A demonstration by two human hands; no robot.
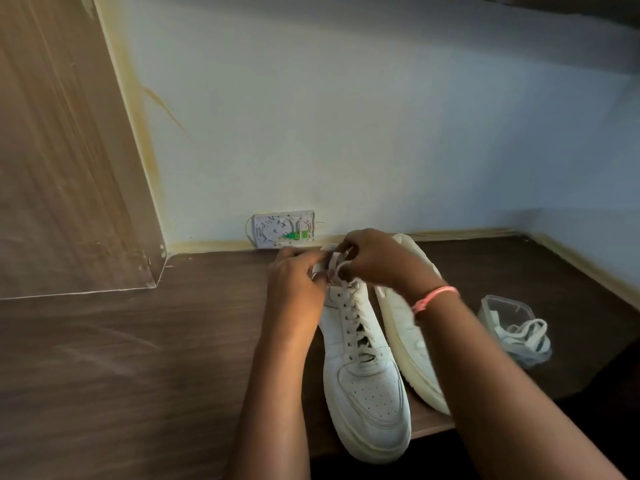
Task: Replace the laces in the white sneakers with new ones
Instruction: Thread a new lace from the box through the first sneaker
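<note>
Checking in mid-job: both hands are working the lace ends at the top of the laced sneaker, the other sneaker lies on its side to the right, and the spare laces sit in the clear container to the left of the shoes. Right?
One thing is off. The head view shows the clear container with the spare laces to the right of the shoes, not the left. The rest stands: the left hand and right hand work the lace ends atop the laced sneaker, beside the tipped sneaker.

This looks like a room in a home. A dark wooden desk (138,341) sits in a corner against a pale blue wall (346,116). A wooden panel (62,150) stands at the left. A small white cable box (284,229) is on the wall, low down.
</note>
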